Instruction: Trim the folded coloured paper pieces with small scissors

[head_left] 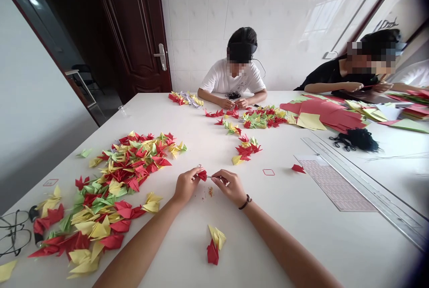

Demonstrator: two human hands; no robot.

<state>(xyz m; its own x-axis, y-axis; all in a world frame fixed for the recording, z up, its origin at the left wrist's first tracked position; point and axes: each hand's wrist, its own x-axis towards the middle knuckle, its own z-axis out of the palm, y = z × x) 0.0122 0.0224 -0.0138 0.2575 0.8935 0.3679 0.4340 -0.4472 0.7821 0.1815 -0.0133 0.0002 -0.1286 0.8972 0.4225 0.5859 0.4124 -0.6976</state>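
- On my feed, my left hand [187,187] pinches a small red folded-paper piece [202,175] between thumb and fingers.
- My right hand [231,185] pinches a thin metal tool [209,177], its far end meeting the red piece; the exact tool type is too small for me to tell.
- That red piece is held between my 2 hands, above the middle of the white desk [181,256], with orange-yellow crumbs [210,191] just below.
- The bulkiest obstacle is a heap of red, yellow and green paper cranes [130,163] on my left, spreading close to my left forearm; I can't tell whether they touch.
- 1 yellow crane [218,235] and 1 red crane [212,252] lie together between my forearms.
- Wire-framed eyeglasses [14,236] sit at the left edge, beside the heap.
- Ahead of my hands, a short string of cranes [248,149] leads toward a co-worker in a white T-shirt [219,76], seated across the desk.
- Off to my right, a long transparent ruler [365,189] lies against a pink gridded sheet [330,183].
- Beyond the ruler are a tangle of black cord [363,139] and red paper sheets [328,111], near a 2nd co-worker in black [326,76].
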